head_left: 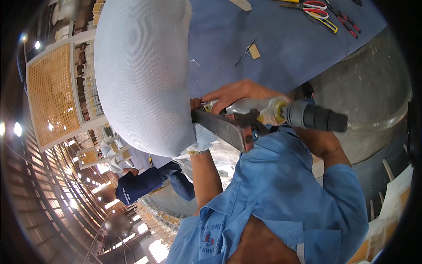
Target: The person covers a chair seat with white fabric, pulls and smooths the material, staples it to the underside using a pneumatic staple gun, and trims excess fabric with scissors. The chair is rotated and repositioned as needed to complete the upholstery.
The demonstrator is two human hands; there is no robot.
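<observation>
A large rounded cushion (140, 75) in pale grey woven cloth stands on the left, close in front of me. My right hand (239, 92) is closed over the silver body of a staple gun (224, 127). The tool's dark nose end lies against the cushion's right edge, and its black rear end points right. My left hand (204, 135), in what looks like a pale glove with a beaded band at the wrist, is at the cushion's lower edge under the gun. Its fingers are mostly hidden by the tool and the cushion.
On the blue-covered table (272, 26) lie scissors (314, 9), a yellow-handled cutter (325, 22), red-and-black pliers (347, 22) and a small tan tag (254, 50) with string. A co-worker (145, 185) in dark blue is at the lower left. A woven-panel frame (52, 92) stands at far left.
</observation>
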